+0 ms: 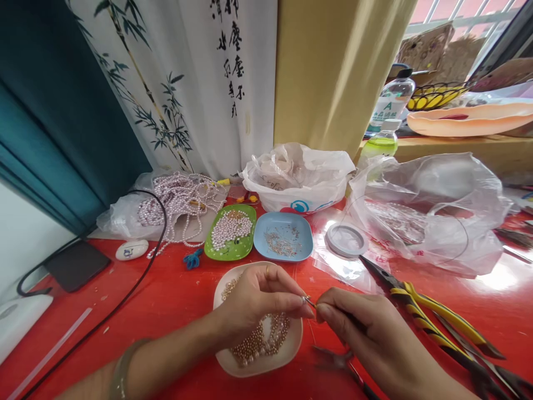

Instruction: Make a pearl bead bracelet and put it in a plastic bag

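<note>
Right now, at lower centre, my left hand (258, 300) and right hand (358, 328) pinch a thin wire pin (310, 303) between fingertips above the white dish of gold beads (287, 353); I judge beading barely begun, since pearls fill the green dish (230, 229).

I see a red table (175, 300) carrying a green dish (216, 253) of pinkish-white pearls (231, 228) and a light blue dish (302, 236). The pliers (437, 316) have yellow-and-black handles, and the white curtain (187, 83) shows dark bamboo.
</note>
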Demonstrator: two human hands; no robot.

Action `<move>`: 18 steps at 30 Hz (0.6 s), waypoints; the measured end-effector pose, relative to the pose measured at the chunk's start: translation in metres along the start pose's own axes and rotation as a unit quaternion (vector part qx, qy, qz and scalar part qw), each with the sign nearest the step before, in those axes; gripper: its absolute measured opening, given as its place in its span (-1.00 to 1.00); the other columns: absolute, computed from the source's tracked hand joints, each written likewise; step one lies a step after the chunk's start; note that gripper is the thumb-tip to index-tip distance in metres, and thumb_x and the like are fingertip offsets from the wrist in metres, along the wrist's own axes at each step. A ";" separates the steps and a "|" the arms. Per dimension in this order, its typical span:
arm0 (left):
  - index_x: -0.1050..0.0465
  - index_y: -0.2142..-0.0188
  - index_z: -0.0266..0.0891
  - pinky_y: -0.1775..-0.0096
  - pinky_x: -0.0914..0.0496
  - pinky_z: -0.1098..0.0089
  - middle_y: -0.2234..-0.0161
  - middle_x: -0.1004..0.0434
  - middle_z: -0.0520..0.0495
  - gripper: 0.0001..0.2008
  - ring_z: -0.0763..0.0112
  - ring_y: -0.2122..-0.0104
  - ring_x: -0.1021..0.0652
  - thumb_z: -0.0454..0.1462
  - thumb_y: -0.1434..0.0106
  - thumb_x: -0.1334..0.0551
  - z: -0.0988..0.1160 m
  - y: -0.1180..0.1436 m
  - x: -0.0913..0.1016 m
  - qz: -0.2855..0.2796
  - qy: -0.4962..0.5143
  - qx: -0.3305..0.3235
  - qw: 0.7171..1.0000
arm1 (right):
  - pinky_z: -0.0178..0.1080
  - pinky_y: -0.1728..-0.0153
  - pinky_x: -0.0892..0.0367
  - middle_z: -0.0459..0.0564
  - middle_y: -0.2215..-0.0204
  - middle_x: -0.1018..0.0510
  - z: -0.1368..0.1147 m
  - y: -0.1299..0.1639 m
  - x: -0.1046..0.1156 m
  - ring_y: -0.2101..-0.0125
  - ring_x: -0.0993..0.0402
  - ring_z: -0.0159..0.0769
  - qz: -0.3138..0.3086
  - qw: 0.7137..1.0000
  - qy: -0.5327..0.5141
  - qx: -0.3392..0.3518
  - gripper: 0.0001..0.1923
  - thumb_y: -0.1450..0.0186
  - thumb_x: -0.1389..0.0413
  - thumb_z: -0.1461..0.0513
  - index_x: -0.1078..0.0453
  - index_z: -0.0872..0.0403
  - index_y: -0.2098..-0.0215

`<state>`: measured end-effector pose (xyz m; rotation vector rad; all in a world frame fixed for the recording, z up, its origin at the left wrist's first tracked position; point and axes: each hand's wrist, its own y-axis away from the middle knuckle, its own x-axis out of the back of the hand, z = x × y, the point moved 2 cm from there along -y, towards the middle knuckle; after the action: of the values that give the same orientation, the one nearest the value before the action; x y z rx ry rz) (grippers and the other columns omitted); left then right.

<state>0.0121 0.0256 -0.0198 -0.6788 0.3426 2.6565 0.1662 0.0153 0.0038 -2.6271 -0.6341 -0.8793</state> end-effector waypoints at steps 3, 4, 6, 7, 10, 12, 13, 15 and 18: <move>-0.40 0.53 -0.34 0.41 -0.40 0.53 0.55 -0.57 -0.03 -0.88 0.48 0.50 -0.56 -0.41 0.06 -0.34 0.000 0.000 0.000 0.001 0.001 -0.007 1.000 | -0.44 0.67 -0.13 -0.18 0.71 -0.30 -0.002 0.004 0.001 0.70 -0.18 -0.50 0.069 0.992 0.082 0.063 -0.71 -0.29 0.13 0.28 -0.24 0.09 0.58; -0.41 0.52 -0.34 0.40 -0.40 0.53 0.54 -0.57 -0.03 -0.88 0.48 0.49 -0.57 -0.41 0.06 -0.34 0.001 0.000 0.000 0.002 0.001 -0.007 1.000 | -0.43 0.69 -0.11 -0.18 0.72 -0.31 -0.002 0.006 0.001 0.72 -0.17 -0.50 0.091 0.985 0.113 0.089 -0.71 -0.29 0.13 0.29 -0.24 0.09 0.58; -0.41 0.51 -0.34 0.40 -0.40 0.54 0.53 -0.57 -0.03 -0.87 0.48 0.49 -0.57 -0.41 0.07 -0.35 0.001 0.000 0.000 0.002 0.000 0.001 1.000 | -0.41 0.71 -0.08 -0.17 0.73 -0.32 -0.001 0.009 0.000 0.75 -0.17 -0.50 0.124 0.968 0.174 0.135 -0.70 -0.29 0.13 0.30 -0.25 0.09 0.57; -0.42 0.50 -0.34 0.40 -0.40 0.54 0.53 -0.57 -0.03 -0.86 0.48 0.48 -0.57 -0.40 0.07 -0.35 0.002 0.001 -0.001 0.003 0.001 0.009 1.000 | -0.40 0.70 -0.08 -0.16 0.73 -0.33 -0.001 0.010 -0.001 0.75 -0.18 -0.50 0.139 0.958 0.200 0.154 -0.71 -0.29 0.13 0.30 -0.26 0.09 0.57; -0.43 0.47 -0.35 0.39 -0.40 0.52 0.53 -0.57 -0.05 -0.85 0.47 0.48 -0.56 -0.37 0.07 -0.35 0.002 0.002 -0.002 0.003 -0.006 0.032 0.999 | -0.38 0.68 -0.10 -0.13 0.71 -0.38 0.000 0.012 -0.001 0.73 -0.24 -0.47 0.175 0.928 0.260 0.202 -0.73 -0.29 0.12 0.31 -0.29 0.09 0.52; -0.44 0.47 -0.36 0.39 -0.39 0.51 0.54 -0.57 -0.06 -0.87 0.47 0.48 -0.56 -0.36 0.04 -0.34 0.002 0.003 -0.002 0.002 -0.021 0.037 0.999 | -0.36 0.68 -0.08 -0.12 0.72 -0.37 -0.001 0.013 -0.001 0.73 -0.24 -0.45 0.190 0.912 0.282 0.230 -0.74 -0.28 0.12 0.34 -0.31 0.11 0.51; -0.44 0.47 -0.36 0.39 -0.38 0.51 0.54 -0.56 -0.06 -0.88 0.48 0.48 -0.55 -0.36 0.04 -0.34 0.002 0.003 -0.003 0.004 -0.029 0.034 0.999 | -0.36 0.68 -0.07 -0.12 0.73 -0.37 -0.002 0.013 -0.001 0.73 -0.23 -0.45 0.187 0.908 0.292 0.237 -0.74 -0.27 0.11 0.36 -0.31 0.11 0.52; -0.43 0.49 -0.36 0.40 -0.38 0.51 0.53 -0.56 -0.05 -0.89 0.48 0.49 -0.55 -0.37 0.04 -0.34 0.003 0.003 -0.003 0.016 -0.041 0.025 0.999 | -0.35 0.69 -0.06 -0.11 0.73 -0.36 -0.003 0.012 0.000 0.73 -0.22 -0.44 0.168 0.906 0.310 0.235 -0.75 -0.26 0.10 0.37 -0.33 0.13 0.51; -0.42 0.51 -0.35 0.40 -0.37 0.51 0.53 -0.56 -0.03 -0.88 0.48 0.49 -0.55 -0.37 0.06 -0.35 0.004 0.003 -0.003 0.041 -0.054 0.014 0.998 | -0.33 0.68 -0.08 -0.07 0.71 -0.40 -0.005 0.011 0.001 0.72 -0.27 -0.41 0.145 0.907 0.331 0.215 -0.75 -0.27 0.11 0.35 -0.36 0.15 0.47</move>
<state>0.0115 0.0235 -0.0144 -0.5208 0.3851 2.7463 0.1695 0.0037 0.0067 -1.7998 -0.2083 -1.2649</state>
